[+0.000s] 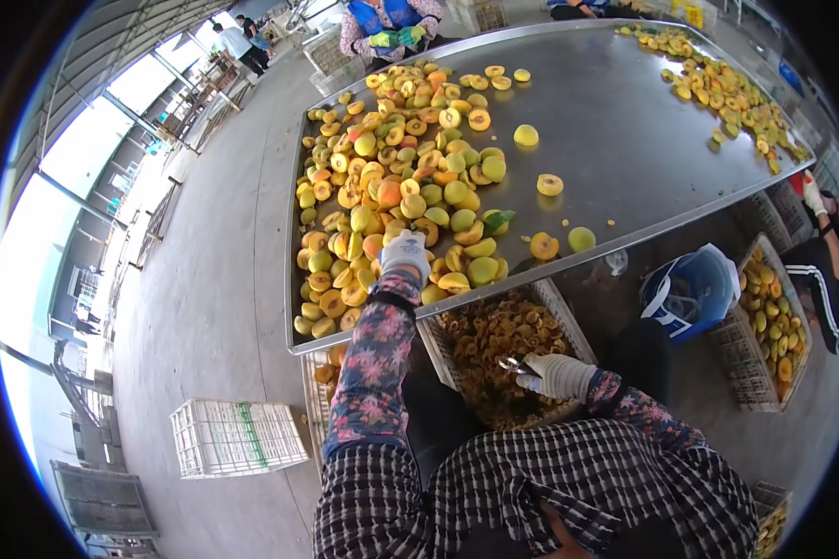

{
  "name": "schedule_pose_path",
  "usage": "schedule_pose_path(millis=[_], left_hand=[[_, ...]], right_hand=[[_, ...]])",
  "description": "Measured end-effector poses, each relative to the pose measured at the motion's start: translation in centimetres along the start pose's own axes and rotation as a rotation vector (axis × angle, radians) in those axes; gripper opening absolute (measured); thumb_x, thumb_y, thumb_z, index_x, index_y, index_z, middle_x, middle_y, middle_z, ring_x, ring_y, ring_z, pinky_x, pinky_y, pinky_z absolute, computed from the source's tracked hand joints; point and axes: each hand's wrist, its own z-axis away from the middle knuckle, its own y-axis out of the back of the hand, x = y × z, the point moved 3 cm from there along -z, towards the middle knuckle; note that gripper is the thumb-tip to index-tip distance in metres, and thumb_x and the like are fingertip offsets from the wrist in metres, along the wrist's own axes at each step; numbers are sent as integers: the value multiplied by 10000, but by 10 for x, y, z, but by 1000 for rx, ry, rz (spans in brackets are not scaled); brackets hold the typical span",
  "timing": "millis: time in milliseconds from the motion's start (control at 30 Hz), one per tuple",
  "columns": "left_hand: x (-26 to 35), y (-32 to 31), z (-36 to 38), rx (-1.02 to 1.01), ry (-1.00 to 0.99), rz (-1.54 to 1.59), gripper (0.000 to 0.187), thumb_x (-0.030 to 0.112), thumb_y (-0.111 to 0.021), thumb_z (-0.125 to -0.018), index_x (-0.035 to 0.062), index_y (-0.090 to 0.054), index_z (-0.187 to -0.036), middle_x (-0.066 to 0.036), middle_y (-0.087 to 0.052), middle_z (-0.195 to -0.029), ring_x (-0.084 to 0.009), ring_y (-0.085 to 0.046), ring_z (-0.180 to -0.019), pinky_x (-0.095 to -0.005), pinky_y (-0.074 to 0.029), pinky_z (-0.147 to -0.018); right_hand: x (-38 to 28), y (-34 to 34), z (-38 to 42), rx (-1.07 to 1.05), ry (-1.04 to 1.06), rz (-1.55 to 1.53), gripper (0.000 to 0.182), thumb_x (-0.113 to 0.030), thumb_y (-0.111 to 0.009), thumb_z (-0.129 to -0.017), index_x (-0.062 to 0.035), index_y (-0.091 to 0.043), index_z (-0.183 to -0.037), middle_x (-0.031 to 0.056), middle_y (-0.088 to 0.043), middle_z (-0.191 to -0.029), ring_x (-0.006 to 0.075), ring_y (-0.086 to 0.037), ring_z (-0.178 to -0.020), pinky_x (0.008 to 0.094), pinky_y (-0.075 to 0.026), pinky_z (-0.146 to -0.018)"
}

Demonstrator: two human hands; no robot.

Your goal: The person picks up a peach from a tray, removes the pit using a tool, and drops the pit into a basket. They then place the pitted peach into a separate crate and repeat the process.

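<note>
My left hand (406, 253), in a white glove, reaches over the table edge to the front of a large pile of halved and whole yellow peaches (382, 186). Its fingertips are hidden against the fruit, so what they hold does not show. My right hand (561, 377), also gloved, is closed around a small metal tool (513, 365). This tool is held above a crate (583, 343) of brown pits and scraps below the table. Several peaches lie apart on the metal table (615, 149), one with a green leaf (499, 222) beside it.
A blue bucket (685, 293) and a crate of fruit (769, 321) stand at the right. A white crate (238, 438) lies on the floor at left. A co-worker in green gloves (396, 37) is across the table; another person's arm (825, 214) is at right.
</note>
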Motion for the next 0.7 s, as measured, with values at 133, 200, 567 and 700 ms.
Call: schedule_pose_path(millis=[133, 200, 567, 700], left_hand=[[-15, 13, 47, 306, 124, 874, 350, 157, -693, -872, 56, -590, -1191, -105, -654, -1149, -247, -672, -992, -363, -569, -789], [-20, -16, 60, 213, 39, 1923, 299, 49, -655, -909, 37, -564, -1193, -101, -632, -1119, -222, -657, -999, -368, -577, -825], [77, 5, 182, 141, -230, 2469, 414, 327, -538, -1025, 10, -529, -1292, -143, -612, -1241, -285, -625, -1137, -439, -541, -975], [88, 12, 197, 349, -372, 2126, 309, 115, -574, -976, -28, -540, -1248, -164, -623, -1232, -259, -618, -1145, -402, -525, -1004]], right_hand=[[-7, 0, 6, 51, 20, -80, 469, -426, -558, -971, 6, -574, -1152, 233, -679, -944, 410, -658, -881, 447, -504, -794], [-8, -2, 7, 126, 76, -174, 435, -402, -558, -975, 0, -570, -1142, 236, -674, -926, 408, -659, -869, 446, -505, -777], [-103, 49, 43, 740, 354, -29, 357, -312, -592, -972, -7, -526, -1146, 206, -661, -758, 414, -661, -729, 485, -510, -650], [-110, 44, 47, 817, 336, 165, 351, -273, -662, -925, 7, -528, -1088, 185, -671, -758, 384, -674, -699, 459, -529, -594]])
